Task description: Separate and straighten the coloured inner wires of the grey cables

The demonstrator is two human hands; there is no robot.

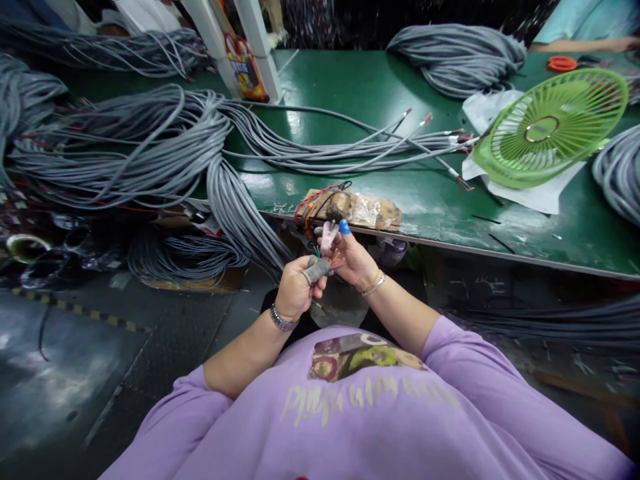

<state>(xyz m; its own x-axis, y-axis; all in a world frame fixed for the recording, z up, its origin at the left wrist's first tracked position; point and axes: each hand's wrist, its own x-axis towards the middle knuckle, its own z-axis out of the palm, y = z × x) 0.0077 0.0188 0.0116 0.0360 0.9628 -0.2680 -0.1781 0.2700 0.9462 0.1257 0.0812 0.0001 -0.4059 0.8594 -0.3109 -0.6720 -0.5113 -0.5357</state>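
My left hand [295, 288] is closed, with a grey piece [316, 270] along its thumb that looks like a finger wrap. Thin coloured wires [336, 261], some with copper-coloured ends, stick out of its grip toward the right. My right hand [356, 261] meets these wires with curled fingers, and its thumb carries a blue cover [345, 227]. A pale pinkish piece [329, 235] shows by the right fingers; whether it is a wrap or a loose part is unclear. Just beyond the hands, a worn board with brown tape [367, 211] lies at the table edge.
Grey cable coils [150, 147] cover the left of the green table [320, 80]. Loose cable ends [360, 150] stretch across its middle. A green fan [545, 130] stands at the right near another coil [460, 57]. A co-worker's arm [585, 44] shows at the far right.
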